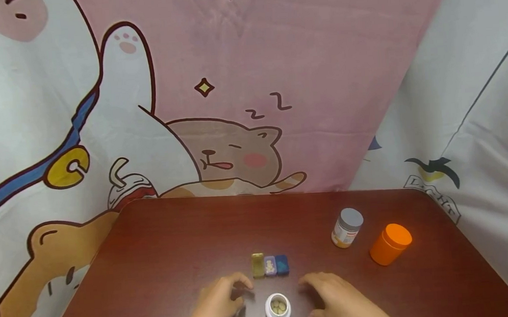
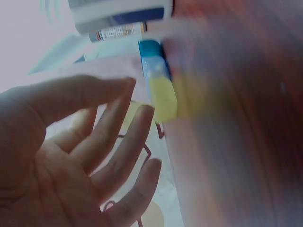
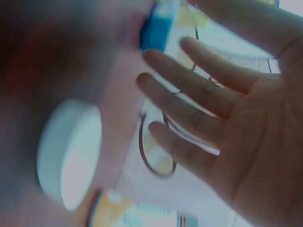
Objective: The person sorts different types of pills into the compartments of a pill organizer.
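An uncapped white bottle stands between my hands with several pale tablets inside; part of it shows at the top of the left wrist view. Beyond it lies a small pill box with yellow, lilac and blue sections; pale pills show in the lilac one. My left hand is left of the bottle, fingers loosely bent and holding nothing. On the other side my right hand hovers with relaxed, empty fingers. A blurred white cap-like piece appears near it in the right wrist view.
A grey-lidded jar and an orange bottle stand at the right of the brown table. Behind the table hangs a cartoon-printed cloth.
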Tool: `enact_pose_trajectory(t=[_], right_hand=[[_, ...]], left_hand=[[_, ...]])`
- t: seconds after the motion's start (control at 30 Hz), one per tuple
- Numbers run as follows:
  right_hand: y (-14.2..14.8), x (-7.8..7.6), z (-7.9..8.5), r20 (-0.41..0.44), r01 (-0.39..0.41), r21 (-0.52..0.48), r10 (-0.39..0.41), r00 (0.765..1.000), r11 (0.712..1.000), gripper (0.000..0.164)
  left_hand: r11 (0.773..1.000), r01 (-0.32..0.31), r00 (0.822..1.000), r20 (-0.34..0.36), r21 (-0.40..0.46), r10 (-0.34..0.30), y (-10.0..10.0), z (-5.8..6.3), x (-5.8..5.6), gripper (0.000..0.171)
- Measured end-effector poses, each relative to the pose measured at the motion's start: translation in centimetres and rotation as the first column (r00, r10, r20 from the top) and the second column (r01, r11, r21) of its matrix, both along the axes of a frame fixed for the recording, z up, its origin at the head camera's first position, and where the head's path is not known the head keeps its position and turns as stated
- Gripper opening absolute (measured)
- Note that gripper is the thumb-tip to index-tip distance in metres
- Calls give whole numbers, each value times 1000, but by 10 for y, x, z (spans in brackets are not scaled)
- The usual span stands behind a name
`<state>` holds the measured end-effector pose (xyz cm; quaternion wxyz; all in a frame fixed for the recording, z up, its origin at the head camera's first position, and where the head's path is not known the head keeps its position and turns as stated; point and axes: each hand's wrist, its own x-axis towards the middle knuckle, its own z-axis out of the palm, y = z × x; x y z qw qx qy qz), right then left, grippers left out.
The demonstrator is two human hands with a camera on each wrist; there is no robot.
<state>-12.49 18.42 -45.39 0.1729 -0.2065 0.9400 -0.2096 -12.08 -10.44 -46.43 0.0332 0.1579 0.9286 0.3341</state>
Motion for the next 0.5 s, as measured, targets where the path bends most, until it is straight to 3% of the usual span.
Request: enact_pose_trajectory(t=[0.1, 0.2, 0.37, 0.5], right_hand=[[-16, 4, -4, 88, 10, -42, -7, 996, 999, 63], [-26, 8, -8, 87, -14, -106, 23, 996, 994, 69], [-40, 10, -12, 55, -45, -176, 55, 997, 983, 71], [-46, 9, -14, -54, -121, -157, 113, 992, 980, 68]], left_hand=[[995, -101, 994, -34, -18, 101, -3, -2, -4, 37], [985, -173, 984, -48, -18, 172, -3, -7, -7, 46], [985, -174, 985, -27, -22, 173, -2, -13, -10, 65], [989, -146, 989, -8, -34, 146, -1, -11, -14, 73]])
